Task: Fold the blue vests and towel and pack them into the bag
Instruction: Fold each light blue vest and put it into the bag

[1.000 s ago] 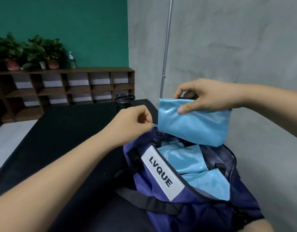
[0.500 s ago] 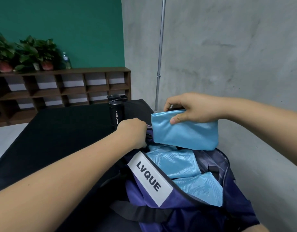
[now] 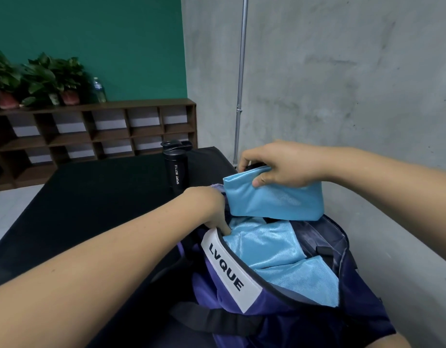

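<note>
We see an open bag (image 3: 287,320), purple and navy, sitting at the near right corner of the black counter (image 3: 96,197), its white strip reading LVQUE along the near left lip of the opening. Inside it lie two folded light-blue pieces (image 3: 269,249), one toward the far left of the opening and one nearer and to the right, overlapping; we cannot tell which of them is vest and which is towel. Our right hand (image 3: 282,167) is closed on a third folded blue piece (image 3: 274,199), thumb on the near face and fingers curled over its top edge, holding it just above the far end of the opening, its lower edge close to the bag's far rim. We cannot tell whether that edge touches the bag. Our left hand (image 3: 207,207) is curled at the far left part of the rim, fingertips tucked down between the white strip and the cloth inside, gripping the edge of the bag there. A black bottle (image 3: 178,167) marked SPORT BOTTLE stands upright on the counter just beyond the left hand, apart from the bag. Farther off, a brown cubby shelf (image 3: 96,131) runs along the green wall with potted plants (image 3: 38,81) and a clear bottle (image 3: 99,89) on top, and a metal pipe (image 3: 241,79) climbs the grey wall on the right.
</note>
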Tool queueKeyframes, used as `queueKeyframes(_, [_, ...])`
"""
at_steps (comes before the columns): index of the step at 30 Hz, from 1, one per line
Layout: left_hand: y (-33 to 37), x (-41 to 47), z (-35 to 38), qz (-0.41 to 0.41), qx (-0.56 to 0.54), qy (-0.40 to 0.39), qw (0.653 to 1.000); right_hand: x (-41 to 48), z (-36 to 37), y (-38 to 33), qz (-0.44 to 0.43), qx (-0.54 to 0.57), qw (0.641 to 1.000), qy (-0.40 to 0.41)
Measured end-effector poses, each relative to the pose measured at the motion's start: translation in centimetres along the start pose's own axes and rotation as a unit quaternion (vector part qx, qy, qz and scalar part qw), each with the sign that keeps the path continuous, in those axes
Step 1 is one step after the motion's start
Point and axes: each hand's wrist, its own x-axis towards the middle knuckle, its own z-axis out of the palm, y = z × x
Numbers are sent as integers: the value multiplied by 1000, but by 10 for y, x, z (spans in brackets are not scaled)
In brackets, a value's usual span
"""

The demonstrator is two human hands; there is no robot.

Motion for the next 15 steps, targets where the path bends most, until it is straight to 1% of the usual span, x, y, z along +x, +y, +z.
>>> queueKeyframes(1, [2,-1,0,9,10,9,1000,-2,2,1,0,-3,1000,-6])
queueKeyframes(3, [2,-4,0,12,16,75,997,-4,3,3,-1,-9,1000,-13])
queueKeyframes(4, [-1,-5,0,7,0,114,993,-5,2,3,-1,-9,1000,-13])
queueKeyframes(6, [-13,-8,-3,-18,-68,160,985,-6,0,4,0,-1,1000,-15])
queueKeyframes(8, [-27,-12,-8,-35,-157,171,972,-5,-3,3,-5,32,999,-33])
queueKeyframes(10, [-39,-20,-15,-33,-227,170,958,-3,-2,-3,-20,86,994,-65])
queueKeyframes(12, [-49,-29,-21,-25,-257,165,952,1,4,-12,-40,123,988,-87])
queueKeyframes(15, [-60,-35,-27,-11,-268,141,953,10,24,-28,-73,118,986,-87])
